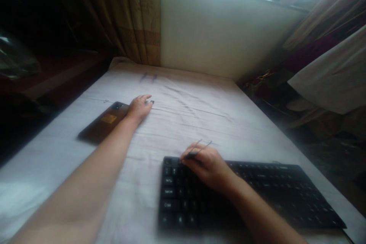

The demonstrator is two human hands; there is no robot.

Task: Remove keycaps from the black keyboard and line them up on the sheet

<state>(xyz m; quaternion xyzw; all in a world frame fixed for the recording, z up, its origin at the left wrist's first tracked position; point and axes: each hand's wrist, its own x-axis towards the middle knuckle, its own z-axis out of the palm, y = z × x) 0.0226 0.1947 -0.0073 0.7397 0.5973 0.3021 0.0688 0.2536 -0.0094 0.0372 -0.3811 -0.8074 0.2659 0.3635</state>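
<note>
A black keyboard [257, 194] lies on a white cloth-covered table [200, 110] near me. My right hand [207, 167] rests over the keyboard's upper left keys, fingers closed on thin metal tweezers [200, 146] whose tips point away from me. My left hand [139, 107] reaches out across the cloth, next to a dark phone [103, 126] lying flat. Its fingertips pinch or touch a small dark piece [151, 102], possibly a keycap; the picture is too blurred to tell which.
A pale wall [223, 30] and a window sill stand behind the table. Patterned curtains [137, 11] hang at the back left. Cloth and clutter [323, 72] pile up at the right. The left side is dark.
</note>
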